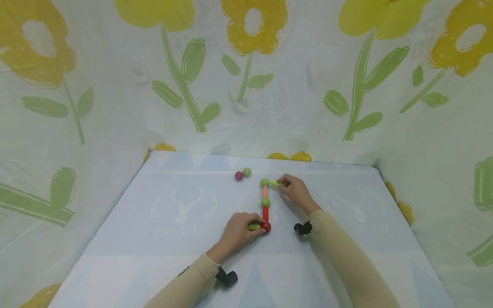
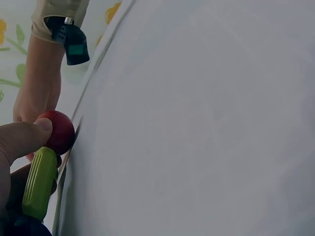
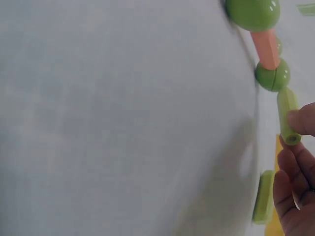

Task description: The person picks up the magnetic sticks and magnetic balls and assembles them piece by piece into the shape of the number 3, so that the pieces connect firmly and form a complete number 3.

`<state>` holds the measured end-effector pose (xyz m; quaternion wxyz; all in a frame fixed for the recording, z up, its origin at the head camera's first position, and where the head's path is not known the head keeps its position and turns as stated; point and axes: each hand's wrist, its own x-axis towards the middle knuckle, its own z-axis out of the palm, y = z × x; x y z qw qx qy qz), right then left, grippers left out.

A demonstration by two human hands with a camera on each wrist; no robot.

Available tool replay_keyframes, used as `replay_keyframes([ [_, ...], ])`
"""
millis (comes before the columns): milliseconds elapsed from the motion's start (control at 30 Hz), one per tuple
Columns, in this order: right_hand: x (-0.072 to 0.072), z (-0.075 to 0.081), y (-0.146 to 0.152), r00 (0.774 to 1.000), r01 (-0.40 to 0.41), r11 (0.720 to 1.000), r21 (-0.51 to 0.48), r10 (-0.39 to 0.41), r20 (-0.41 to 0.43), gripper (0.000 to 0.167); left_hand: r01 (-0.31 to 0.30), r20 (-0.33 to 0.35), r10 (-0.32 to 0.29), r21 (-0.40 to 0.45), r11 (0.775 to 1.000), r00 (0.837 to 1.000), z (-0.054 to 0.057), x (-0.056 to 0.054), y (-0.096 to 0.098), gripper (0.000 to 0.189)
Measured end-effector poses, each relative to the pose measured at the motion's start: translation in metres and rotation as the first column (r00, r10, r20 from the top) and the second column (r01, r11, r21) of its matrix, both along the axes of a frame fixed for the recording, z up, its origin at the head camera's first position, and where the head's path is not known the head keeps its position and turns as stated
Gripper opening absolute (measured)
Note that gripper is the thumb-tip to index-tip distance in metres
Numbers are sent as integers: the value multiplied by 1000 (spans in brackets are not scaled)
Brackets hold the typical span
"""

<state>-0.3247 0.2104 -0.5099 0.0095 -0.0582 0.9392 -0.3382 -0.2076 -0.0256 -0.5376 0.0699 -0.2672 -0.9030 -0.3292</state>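
Note:
A line of toy balls and rods lies on the table. From near to far it runs red ball [image 1: 266,227], red rod [image 1: 265,213], green ball [image 1: 265,202], salmon rod [image 1: 265,192] and far green ball [image 1: 265,182]. My left hand [image 1: 236,231] pinches the red ball, its thumb pressed on it. A green rod [image 2: 39,184] extends from that ball under the palm, with a dark blue round piece [image 2: 28,227] at its other end. My right hand [image 1: 295,190] pinches a yellow-green rod [image 3: 286,113] between thumb and fingers, its tip right at the far green ball.
A loose red ball [image 1: 239,176] and a loose green ball [image 1: 247,172] lie side by side to the left of the line's far end. Another green rod [image 3: 264,196] lies beside my right fingers. Flower-printed cloth [image 1: 285,98] rises behind the table.

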Motion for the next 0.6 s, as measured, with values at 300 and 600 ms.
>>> replay_keyframes([
  [300,-12,8,-15,998,-5,1000,-20,4,-56,18,-1,26,1,-4,1000,1000,3,2,0,20],
  [600,-18,12,-37,997,-63,997,-35,61,-56,20,-3,40,3,4,1000,999,2,1,0,19],
])
